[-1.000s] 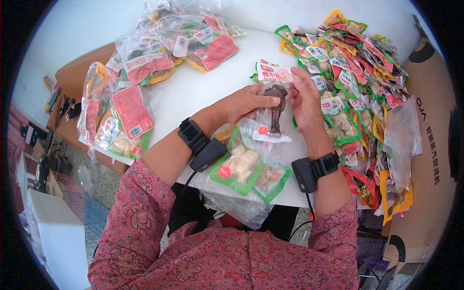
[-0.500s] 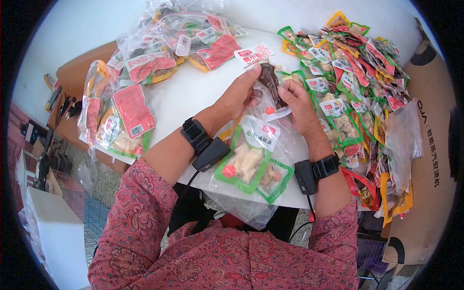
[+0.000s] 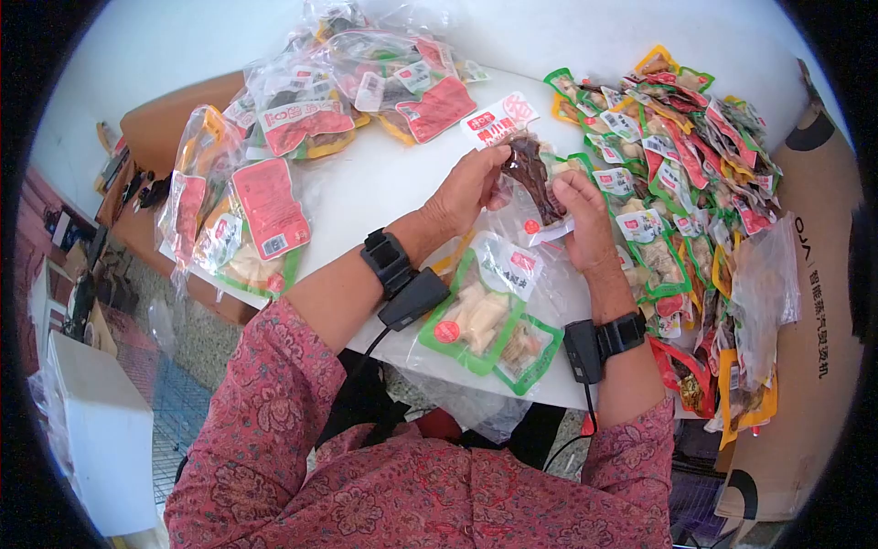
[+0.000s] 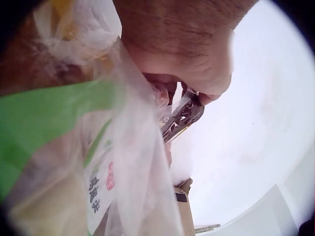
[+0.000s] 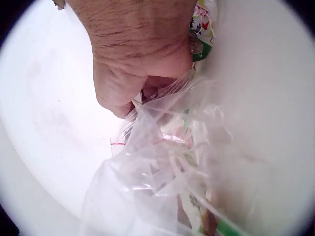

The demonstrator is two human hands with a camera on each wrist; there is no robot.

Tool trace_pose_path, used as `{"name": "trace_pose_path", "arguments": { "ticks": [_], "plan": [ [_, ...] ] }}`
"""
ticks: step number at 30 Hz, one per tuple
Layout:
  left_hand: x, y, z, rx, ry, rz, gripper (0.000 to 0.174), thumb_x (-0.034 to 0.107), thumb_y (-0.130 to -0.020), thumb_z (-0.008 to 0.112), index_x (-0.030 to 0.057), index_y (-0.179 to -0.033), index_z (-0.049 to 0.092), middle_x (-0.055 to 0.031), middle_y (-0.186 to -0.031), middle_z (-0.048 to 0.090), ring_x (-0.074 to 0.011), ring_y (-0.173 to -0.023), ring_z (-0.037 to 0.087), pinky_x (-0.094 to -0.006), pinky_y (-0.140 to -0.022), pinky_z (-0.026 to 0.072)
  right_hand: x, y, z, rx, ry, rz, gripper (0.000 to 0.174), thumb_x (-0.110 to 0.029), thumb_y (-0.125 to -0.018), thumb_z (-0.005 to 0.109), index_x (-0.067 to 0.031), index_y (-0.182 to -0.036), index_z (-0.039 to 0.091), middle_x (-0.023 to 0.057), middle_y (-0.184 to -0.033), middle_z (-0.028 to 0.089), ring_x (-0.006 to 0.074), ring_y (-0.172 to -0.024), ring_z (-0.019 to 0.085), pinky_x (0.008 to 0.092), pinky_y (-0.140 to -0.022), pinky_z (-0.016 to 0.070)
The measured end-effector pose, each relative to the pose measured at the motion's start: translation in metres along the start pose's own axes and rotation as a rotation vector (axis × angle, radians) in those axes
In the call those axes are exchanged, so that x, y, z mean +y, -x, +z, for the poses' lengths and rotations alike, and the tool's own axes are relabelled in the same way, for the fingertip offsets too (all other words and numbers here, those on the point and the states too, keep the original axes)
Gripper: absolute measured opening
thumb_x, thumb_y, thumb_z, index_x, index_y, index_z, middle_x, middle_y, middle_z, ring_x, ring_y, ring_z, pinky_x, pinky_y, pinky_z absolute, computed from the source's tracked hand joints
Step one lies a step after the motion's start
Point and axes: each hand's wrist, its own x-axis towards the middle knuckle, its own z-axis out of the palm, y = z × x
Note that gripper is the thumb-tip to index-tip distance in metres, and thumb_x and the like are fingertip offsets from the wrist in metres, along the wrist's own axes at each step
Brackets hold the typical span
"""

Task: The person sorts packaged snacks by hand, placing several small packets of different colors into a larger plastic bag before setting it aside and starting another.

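A clear packet of dark brown meat, with a white and red label at its top, is held tilted above the table. My left hand grips its upper left side, thumb over the front. At its lower right, my right hand pinches the edge with thumb and fingers. The left wrist view shows the dark glossy packet beyond the fingertips. Below the hands lies a clear plastic bag around a green-edged packet of pale pieces. A smaller green-edged packet lies partly under it.
On the right is a large pile of mixed food packets, with a cardboard box beside it. Filled clear bags stand at the back left, and another filled bag sits at the left edge of the white table.
The dark meat packet has gone from upright to tilted. My left hand has shifted up to its upper left, and my right hand down from its top to its lower right end.
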Motion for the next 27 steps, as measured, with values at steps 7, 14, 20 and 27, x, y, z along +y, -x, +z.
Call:
{"name": "trace_pose_path", "arguments": {
  "ticks": [7, 14, 20, 27],
  "plan": [
    [0.0035, 0.0029, 0.0014, 0.036, -0.046, 0.040, 0.034, 0.023, -0.087, 0.039, 0.0069, -0.114, 0.051, 0.0016, -0.074, 0.048, -0.0052, -0.052, 0.035, -0.0195, -0.042, 0.0288, 0.0018, -0.0001, -0.0014, -0.019, 0.040, 0.036, 0.014, -0.017, -0.084, 0.052, -0.0047, -0.077, 0.054, -0.0036, -0.073, 0.049, 0.0055, -0.071, 0.044, 0.0210, -0.067, 0.0352],
    [0.0065, 0.0033, 0.0028, 0.034, -0.028, 0.017, 0.041, 0.026, -0.086, 0.034, 0.0094, -0.121, 0.047, 0.0013, -0.079, 0.050, -0.0059, -0.054, 0.035, -0.0198, -0.044, 0.0287, 0.0029, -0.0003, -0.0030, -0.041, 0.150, 0.018, 0.014, -0.017, -0.085, 0.052, -0.0038, -0.080, 0.055, -0.0045, -0.073, 0.049, 0.0045, -0.069, 0.044, 0.0201, -0.064, 0.0361],
    [0.0098, 0.0055, 0.0067, 0.037, -0.006, 0.009, 0.042, 0.026, -0.087, 0.030, 0.0097, -0.122, 0.046, 0.0004, -0.082, 0.052, -0.0068, -0.055, 0.035, -0.0205, -0.045, 0.0281, -0.0002, 0.0016, 0.0016, -0.030, 0.181, -0.027, 0.015, -0.016, -0.085, 0.052, -0.0031, -0.080, 0.055, -0.0044, -0.072, 0.049, 0.0042, -0.069, 0.043, 0.0200, -0.064, 0.0366],
    [0.0038, 0.0031, 0.0019, 0.129, -0.106, 0.019, 0.041, 0.027, -0.088, 0.030, 0.0068, -0.119, 0.050, 0.0024, -0.059, 0.038, -0.0075, -0.050, 0.036, -0.0213, -0.043, 0.0311, 0.0021, 0.0005, -0.0002, -0.032, 0.219, -0.026, 0.015, -0.016, -0.085, 0.051, -0.0023, -0.080, 0.055, -0.0042, -0.071, 0.050, 0.0041, -0.069, 0.043, 0.0202, -0.063, 0.0366]
  ]
}}
